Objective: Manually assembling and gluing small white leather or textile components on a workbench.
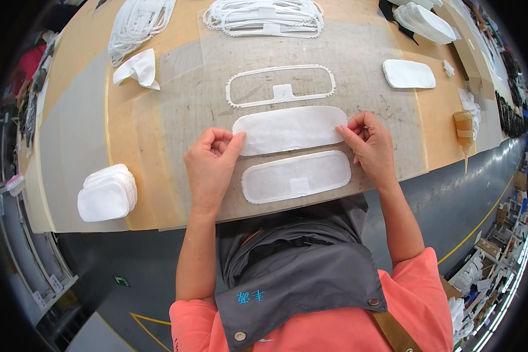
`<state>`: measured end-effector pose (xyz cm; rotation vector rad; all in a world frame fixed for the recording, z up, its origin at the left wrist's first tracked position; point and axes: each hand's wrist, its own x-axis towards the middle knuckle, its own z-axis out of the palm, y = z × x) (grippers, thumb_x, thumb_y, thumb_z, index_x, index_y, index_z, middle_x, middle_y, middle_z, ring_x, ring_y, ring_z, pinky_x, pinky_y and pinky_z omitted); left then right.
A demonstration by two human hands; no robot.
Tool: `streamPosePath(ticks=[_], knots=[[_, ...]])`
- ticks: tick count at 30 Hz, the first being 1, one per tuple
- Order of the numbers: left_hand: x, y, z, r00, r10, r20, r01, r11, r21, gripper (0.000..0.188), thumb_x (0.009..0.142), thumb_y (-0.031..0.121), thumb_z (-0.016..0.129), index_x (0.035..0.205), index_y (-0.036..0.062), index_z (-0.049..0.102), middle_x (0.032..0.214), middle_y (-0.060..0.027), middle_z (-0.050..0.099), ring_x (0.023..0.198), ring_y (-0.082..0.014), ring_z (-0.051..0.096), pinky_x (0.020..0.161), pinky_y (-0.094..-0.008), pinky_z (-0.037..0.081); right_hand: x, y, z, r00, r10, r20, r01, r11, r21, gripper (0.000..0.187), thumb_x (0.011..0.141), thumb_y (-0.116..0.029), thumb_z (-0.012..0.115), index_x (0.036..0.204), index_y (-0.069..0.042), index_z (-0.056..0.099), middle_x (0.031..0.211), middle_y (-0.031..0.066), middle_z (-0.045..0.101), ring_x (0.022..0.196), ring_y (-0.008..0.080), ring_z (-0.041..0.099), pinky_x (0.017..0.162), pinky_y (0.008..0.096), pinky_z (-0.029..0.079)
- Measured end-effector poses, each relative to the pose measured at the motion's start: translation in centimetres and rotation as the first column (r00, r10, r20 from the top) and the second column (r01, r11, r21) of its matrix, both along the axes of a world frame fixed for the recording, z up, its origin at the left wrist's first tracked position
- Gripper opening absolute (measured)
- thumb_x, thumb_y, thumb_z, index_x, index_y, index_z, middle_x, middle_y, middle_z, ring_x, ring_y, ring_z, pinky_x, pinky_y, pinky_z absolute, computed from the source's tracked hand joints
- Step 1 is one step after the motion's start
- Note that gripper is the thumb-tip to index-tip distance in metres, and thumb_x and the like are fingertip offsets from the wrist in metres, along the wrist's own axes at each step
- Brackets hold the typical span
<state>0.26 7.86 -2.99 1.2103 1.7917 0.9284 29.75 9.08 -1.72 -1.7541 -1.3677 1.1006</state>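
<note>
A white oblong fabric pad (292, 130) with rounded ends is stretched between my hands. My left hand (212, 164) pinches its left end, and my right hand (371, 144) pinches the right end. Just beyond the pad lies a thin white oblong frame (282, 91) with small teeth along its ends and a square tab. Nearer to me, by the table's front edge, a second white oblong piece (276, 179) lies flat, with a raised rim and a square tab showing in its middle.
On the worktable (176, 117), stacked white pads (107, 193) sit at the front left. Piled white frames (264, 17) and more frames (139, 26) lie at the back. A crumpled white cloth (139, 69) is at left. A single pad (409, 74) and a nozzle bottle (463, 130) are at right.
</note>
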Motion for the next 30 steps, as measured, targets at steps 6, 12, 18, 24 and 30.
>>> streamPosePath(ticks=[6,12,18,24,30], knots=[[0.33,-0.05,0.09,0.999,0.032,0.006,-0.032,0.999,0.023,0.021,0.087,0.020,0.083,0.087,0.0016,0.072,0.064,0.0035,0.058,0.059,-0.0053,0.050,0.056,-0.0240,0.042,-0.05,-0.07,-0.09,1.000,-0.015,-0.012,0.015,1.000,-0.004,0.020,0.093,-0.018,0.079,0.091,-0.003,0.065,0.075,-0.0006,0.058,0.060,0.0051,0.051,0.044,0.0220,0.043],[0.39,-0.02,-0.09,0.998,0.026,-0.050,-0.024,0.999,0.047,0.021,0.086,0.021,0.083,0.086,0.0024,0.072,0.062,0.0031,0.057,0.058,-0.0058,0.050,0.055,-0.0245,0.042,-0.15,-0.06,-0.01,1.000,-0.018,-0.004,0.018,1.000,-0.001,0.020,0.093,-0.018,0.079,0.090,-0.003,0.065,0.075,-0.0003,0.058,0.060,0.0053,0.051,0.044,0.0222,0.043],[0.44,-0.03,0.08,0.992,0.000,-0.123,0.003,1.000,0.024,0.019,0.089,0.017,0.083,0.090,0.0016,0.072,0.067,0.0054,0.060,0.061,-0.0025,0.050,0.058,-0.0202,0.043,-0.17,-0.05,-0.07,1.000,-0.017,0.016,0.017,1.000,0.002,0.020,0.093,-0.017,0.079,0.090,-0.003,0.065,0.076,-0.0001,0.058,0.061,0.0056,0.052,0.044,0.0224,0.044],[0.50,-0.09,0.03,0.990,-0.003,-0.140,0.009,0.999,0.039,0.019,0.089,0.017,0.083,0.089,0.0018,0.072,0.067,0.0050,0.060,0.061,-0.0028,0.050,0.058,-0.0206,0.043,-0.33,-0.08,0.06,0.999,-0.020,0.026,0.020,1.000,0.010,0.019,0.093,-0.016,0.078,0.090,-0.003,0.065,0.076,0.0000,0.057,0.061,0.0056,0.052,0.044,0.0223,0.044],[0.72,-0.17,0.07,0.995,0.018,-0.103,-0.015,0.999,0.030,0.019,0.089,0.017,0.083,0.088,0.0027,0.071,0.067,0.0072,0.056,0.061,-0.0015,0.047,0.057,-0.0195,0.040,-0.26,-0.11,-0.04,1.000,-0.024,0.001,0.024,1.000,-0.001,0.018,0.092,-0.015,0.078,0.090,-0.003,0.065,0.078,0.0003,0.058,0.061,0.0060,0.052,0.047,0.0228,0.044]])
